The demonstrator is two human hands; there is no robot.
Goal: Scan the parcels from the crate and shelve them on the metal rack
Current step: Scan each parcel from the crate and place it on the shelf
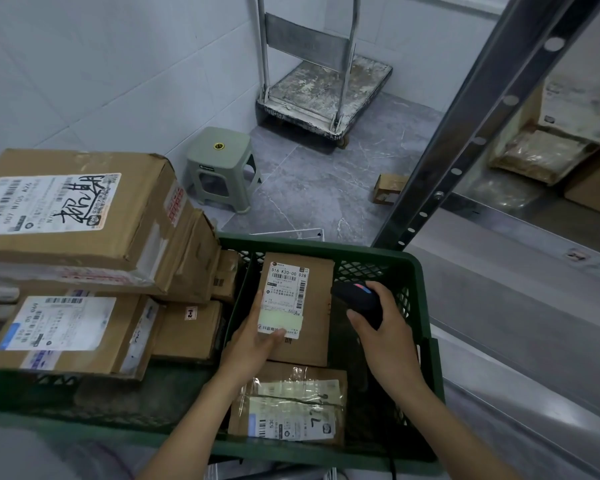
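A green plastic crate (378,258) sits in front of me with several cardboard parcels inside. My left hand (253,344) grips the near left edge of a small brown parcel (312,327) with a white label, thumb on the label. My right hand (381,327) holds a black barcode scanner (357,299) just right of that parcel, pointed at its label. Another taped parcel (288,407) lies in the crate below it. The metal rack (492,109) stands to the right, its steel shelf (520,306) beside the crate.
Bigger boxes (77,216) are stacked on the crate's left half. A grey plastic stool (219,168) and a worn platform trolley (323,95) stand on the tiled floor ahead. A small box (388,188) lies by the rack post. Parcels (548,147) sit on the rack's shelf.
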